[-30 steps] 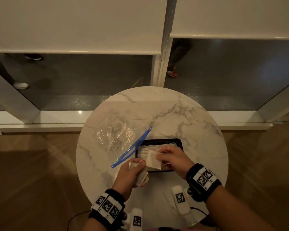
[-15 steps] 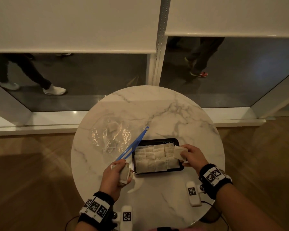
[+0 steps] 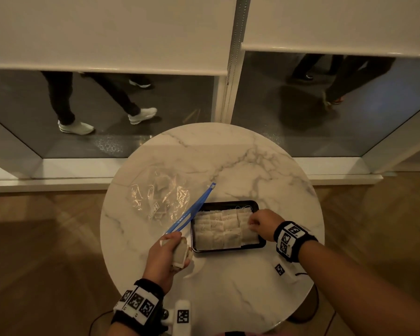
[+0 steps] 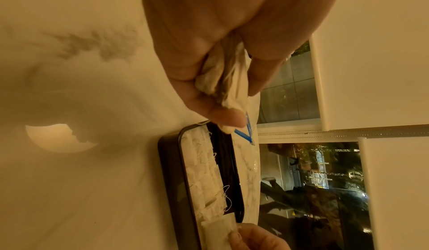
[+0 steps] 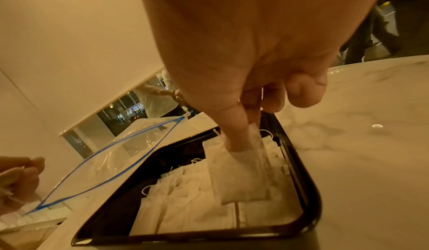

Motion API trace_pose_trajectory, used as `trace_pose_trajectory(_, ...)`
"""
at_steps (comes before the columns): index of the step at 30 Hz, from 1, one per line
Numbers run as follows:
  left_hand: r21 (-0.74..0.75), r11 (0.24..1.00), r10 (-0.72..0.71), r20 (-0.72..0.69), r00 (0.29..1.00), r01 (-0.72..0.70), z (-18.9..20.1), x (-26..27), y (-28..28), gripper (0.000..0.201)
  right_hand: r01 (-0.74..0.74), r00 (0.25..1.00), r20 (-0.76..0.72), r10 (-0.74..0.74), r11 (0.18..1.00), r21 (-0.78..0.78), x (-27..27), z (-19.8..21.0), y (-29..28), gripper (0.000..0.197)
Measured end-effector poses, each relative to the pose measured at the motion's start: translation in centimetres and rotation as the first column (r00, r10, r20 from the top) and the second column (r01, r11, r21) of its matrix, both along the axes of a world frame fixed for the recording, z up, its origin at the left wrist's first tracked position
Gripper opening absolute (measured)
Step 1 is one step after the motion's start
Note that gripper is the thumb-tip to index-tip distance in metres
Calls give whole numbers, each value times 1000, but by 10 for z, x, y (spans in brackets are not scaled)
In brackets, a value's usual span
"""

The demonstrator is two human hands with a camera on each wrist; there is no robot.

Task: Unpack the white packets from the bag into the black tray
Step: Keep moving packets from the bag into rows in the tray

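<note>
A black tray (image 3: 261,243) sits on the round marble table, filled with rows of white packets (image 3: 218,229). My right hand (image 3: 251,224) is at the tray's right end, thumb and fingers pinching one white packet (image 5: 239,176) that lies on the others inside the tray (image 5: 308,189). My left hand (image 3: 177,251) hovers just left of the tray and grips a bunch of white packets (image 4: 227,81). The clear bag (image 3: 160,197) with a blue zip strip lies open to the left, with several packets inside.
The table's near edge carries two white tagged devices (image 3: 182,316) (image 3: 279,269). A low window beyond the far edge shows people walking past. Wooden floor surrounds the table. Bare marble lies behind and to the right of the tray.
My right hand carried one packet from beside my left hand across to the tray's right end and lowered it onto the rows. My left hand kept its bunch.
</note>
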State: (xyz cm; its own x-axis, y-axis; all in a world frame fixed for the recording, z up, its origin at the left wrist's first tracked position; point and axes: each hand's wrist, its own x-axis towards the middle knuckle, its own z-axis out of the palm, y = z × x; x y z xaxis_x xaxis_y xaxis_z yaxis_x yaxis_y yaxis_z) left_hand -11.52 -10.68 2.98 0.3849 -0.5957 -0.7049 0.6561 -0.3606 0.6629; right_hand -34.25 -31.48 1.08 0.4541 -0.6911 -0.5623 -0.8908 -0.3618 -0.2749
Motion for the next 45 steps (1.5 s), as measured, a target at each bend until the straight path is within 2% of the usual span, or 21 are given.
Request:
trace_pose_trajectory(6, -16, 1000, 13, 1, 1000, -13, 2, 2, 4, 31, -127, 983, -136, 123, 992, -24, 11, -2, 1, 18)
trace_pose_trajectory(13, -39, 999, 18, -11, 1000, -19, 5, 3, 7, 22, -292, 920, -301, 251, 951, -100, 18, -8, 8, 22)
trace_pose_trajectory(18, -29, 1000, 7, -8, 1000, -7, 6, 3, 9, 28, -359, 879, -389, 277, 920, -158, 24, -12, 13, 25)
trace_pose_trajectory(21, -31, 1000, -3, -18, 1000, 2, 8, 2, 10, 27, -342, 889, -385, 248, 919, -198, 24, -11, 17, 23)
trace_pose_trajectory(25, -21, 999, 27, -64, 998, -28, 9, 1, 9, 27, -224, 945, -291, 149, 943, -244, 22, -2, 18, 33)
trace_pose_trajectory(26, -28, 999, 33, -92, 995, -36, 10, 1, 8, 26, -147, 970, -226, 92, 959, -243, 23, 3, 18, 34)
trace_pose_trajectory(28, -58, 997, 37, -173, 984, -48, 15, -2, 6, 22, 24, 1000, 4, -24, 973, -230, 31, 18, 23, 25)
trace_pose_trajectory(29, -72, 996, 38, -224, 974, -56, 18, -4, 5, 21, 99, 984, 164, -67, 976, -196, 36, 26, 29, 18)
trace_pose_trajectory(31, -103, 992, 36, -323, 946, -73, 23, -7, 1, 26, 184, 872, 467, -151, 983, -27, 52, 48, 44, 9)
trace_pose_trajectory(33, -144, 986, 24, -391, 920, -86, 25, -10, -4, 38, 118, 778, 599, -191, 980, 159, 68, 69, 59, 11)
trace_pose_trajectory(35, -183, 979, 2, -425, 905, -88, 26, -12, -8, 46, 3, 786, 602, -140, 975, 223, 81, 82, 70, 16)
trace_pose_trajectory(37, -204, 976, -21, -420, 907, -72, 26, -12, -12, 47, -33, 812, 573, -113, 971, 238, 88, 82, 77, 20)
trace_pose_trajectory(41, -183, 983, -77, -291, 953, 23, 25, -11, -16, 42, -105, 860, 508, 38, 989, 104, 92, 75, 80, 34)
trace_pose_trajectory(45, -198, 974, -141, -168, 976, 107, 30, -9, -19, 37, -148, 840, 537, 84, 986, 78, 98, 74, 77, 38)
